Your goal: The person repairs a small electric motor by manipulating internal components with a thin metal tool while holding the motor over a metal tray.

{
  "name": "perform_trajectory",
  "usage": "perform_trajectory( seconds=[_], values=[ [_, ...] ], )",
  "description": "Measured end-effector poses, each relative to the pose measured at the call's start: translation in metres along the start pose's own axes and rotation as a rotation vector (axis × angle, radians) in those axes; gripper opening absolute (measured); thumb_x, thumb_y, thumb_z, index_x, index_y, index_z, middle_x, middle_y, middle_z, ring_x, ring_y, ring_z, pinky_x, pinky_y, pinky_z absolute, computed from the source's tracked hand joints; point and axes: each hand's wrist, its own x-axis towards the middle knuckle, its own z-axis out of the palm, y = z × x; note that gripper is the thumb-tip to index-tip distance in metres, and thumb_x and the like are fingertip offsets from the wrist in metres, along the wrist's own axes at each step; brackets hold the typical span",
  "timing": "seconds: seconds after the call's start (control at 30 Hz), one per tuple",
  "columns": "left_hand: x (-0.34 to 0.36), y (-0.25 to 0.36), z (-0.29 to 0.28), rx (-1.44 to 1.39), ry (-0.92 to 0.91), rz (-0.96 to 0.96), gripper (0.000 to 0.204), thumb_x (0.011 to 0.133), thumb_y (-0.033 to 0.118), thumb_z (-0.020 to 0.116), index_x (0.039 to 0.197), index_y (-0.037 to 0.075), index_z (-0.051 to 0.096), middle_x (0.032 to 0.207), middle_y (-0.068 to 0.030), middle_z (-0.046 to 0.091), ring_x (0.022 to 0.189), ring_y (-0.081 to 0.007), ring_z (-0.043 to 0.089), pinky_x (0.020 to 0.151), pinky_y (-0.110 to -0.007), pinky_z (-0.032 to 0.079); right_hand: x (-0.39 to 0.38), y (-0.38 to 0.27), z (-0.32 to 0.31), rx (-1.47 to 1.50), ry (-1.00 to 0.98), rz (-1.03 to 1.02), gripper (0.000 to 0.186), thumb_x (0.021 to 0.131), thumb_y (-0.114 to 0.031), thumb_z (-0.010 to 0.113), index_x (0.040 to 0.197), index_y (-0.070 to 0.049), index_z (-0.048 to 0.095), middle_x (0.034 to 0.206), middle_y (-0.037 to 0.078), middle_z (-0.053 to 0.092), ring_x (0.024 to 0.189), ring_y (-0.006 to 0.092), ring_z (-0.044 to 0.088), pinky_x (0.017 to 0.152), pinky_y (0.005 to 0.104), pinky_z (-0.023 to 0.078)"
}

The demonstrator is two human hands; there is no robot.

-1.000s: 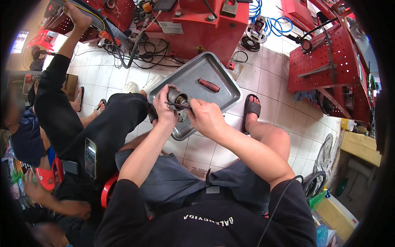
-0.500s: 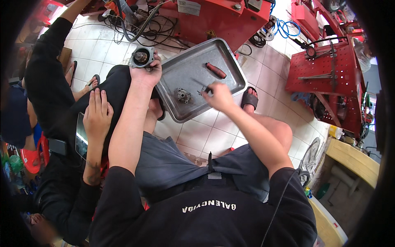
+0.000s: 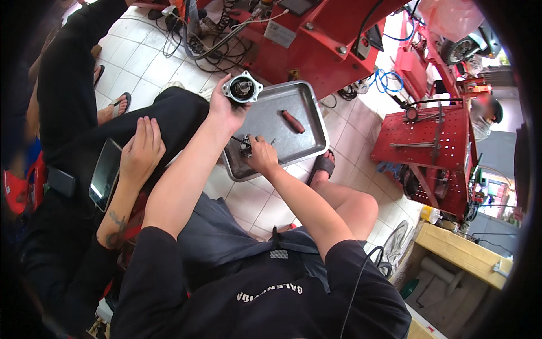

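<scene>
My left hand [image 3: 227,108] is closed around a round metal motor housing [image 3: 243,88]. Its flanged, open end faces up, with a shaft in the middle. Lower and to the right, my right hand [image 3: 262,156] is closed on a thin dark rod-like tool [image 3: 237,139], whose tip points left. Beside these fingers a small metal end cover [image 3: 245,148] lies in the grey metal tray [image 3: 313,142], partly hidden by the hand. Whether the fingers also touch the cover, I cannot tell. A red-handled tool [image 3: 293,121] rests farther back in the tray.
Close on my left sits a person in black, one hand [image 3: 142,152] on the leg beside a phone [image 3: 105,175]. A red machine [image 3: 322,48] and tangled cables [image 3: 217,53] stand beyond the tray. To the right are a red perforated cart [image 3: 418,141] and a yellow-edged bench [image 3: 463,251].
My right hand has moved left with the thin tool, from the middle of the tray to the metal end cover. My left hand has shifted right with the housing, nearer the tray.
</scene>
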Motion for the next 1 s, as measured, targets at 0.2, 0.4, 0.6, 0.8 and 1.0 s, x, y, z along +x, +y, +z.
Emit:
perform_trajectory(
  seconds=[0.2,0.4,0.6,0.8,1.0],
  values=[
    [0.000,-0.015,0.002,0.139,-0.036,0.144,0.022,0.100,0.027,0.049,0.103,0.011,0.063,0.102,-0.0071,0.069,0.094,-0.0237,0.066,0.083,-0.040,0.054,-0.025,0.065,-0.085,1.091,-0.147,0.265,0.069,0.077,-0.025,0.084,0.137,-0.004,0.056,0.109,0.007,0.069,0.080,0.0128,0.064,0.066,0.0285,0.047],
    [-0.015,-0.041,0.013,0.385,-0.200,0.101,0.034,0.100,0.037,0.059,0.113,0.006,0.064,0.106,-0.0062,0.070,0.098,-0.0189,0.066,0.088,-0.037,0.053,-0.073,0.089,-0.173,1.926,-0.224,-0.124,0.082,0.074,-0.011,0.079,0.146,0.000,0.040,0.134,0.011,0.056,0.118,0.0179,0.054,0.095,0.0296,0.040],
    [-0.029,-0.058,0.018,0.578,-0.120,0.068,0.030,0.099,0.038,0.063,0.108,0.010,0.064,0.096,-0.0001,0.069,0.085,-0.0114,0.064,0.073,-0.030,0.051,-0.069,0.086,-0.183,1.942,-0.192,-0.301,0.088,0.068,-0.006,0.080,0.145,0.000,0.039,0.141,0.013,0.051,0.127,0.0235,0.050,0.108,0.0369,0.036],
    [-0.034,-0.064,0.017,0.676,-0.126,0.182,0.034,0.094,0.036,0.071,0.107,0.005,0.062,0.091,-0.0054,0.066,0.074,-0.0138,0.067,0.056,-0.031,0.055,-0.069,0.083,-0.185,1.940,-0.182,-0.269,0.087,0.067,-0.006,0.081,0.144,0.001,0.040,0.145,0.014,0.049,0.129,0.0249,0.049,0.111,0.0395,0.035],
    [-0.040,-0.063,0.019,0.758,-0.099,0.263,0.038,0.093,0.039,0.070,0.110,0.005,0.062,0.096,-0.0052,0.066,0.079,-0.0134,0.066,0.059,-0.030,0.053,-0.061,0.073,-0.176,1.788,-0.090,-0.294,0.088,0.068,-0.004,0.082,0.144,0.003,0.040,0.145,0.014,0.048,0.131,0.0260,0.048,0.113,0.0412,0.035]
  ],
)
